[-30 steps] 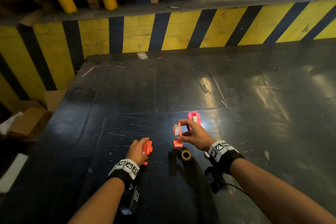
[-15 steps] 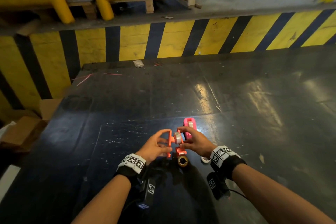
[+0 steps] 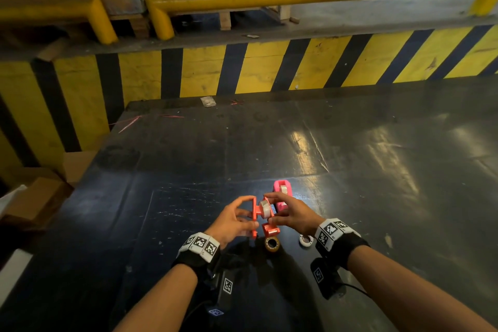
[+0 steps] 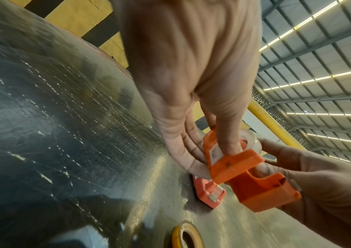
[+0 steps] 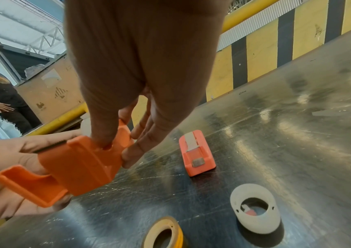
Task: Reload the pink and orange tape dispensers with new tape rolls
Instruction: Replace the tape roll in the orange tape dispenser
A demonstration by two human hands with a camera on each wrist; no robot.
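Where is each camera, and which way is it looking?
Head: on the person's head, looking forward and down at the table; both forearms and hands show.
Left wrist: on the left wrist, looking along the left hand at the orange dispenser.
Right wrist: on the right wrist, looking along the right hand at the same dispenser; the pink dispenser lies beyond.
Shared: all show the orange dispenser and the yellow roll.

both hands point(image 3: 234, 221) point(image 3: 293, 213) raised close together, fingers point(image 4: 227, 134) curled in pinches.
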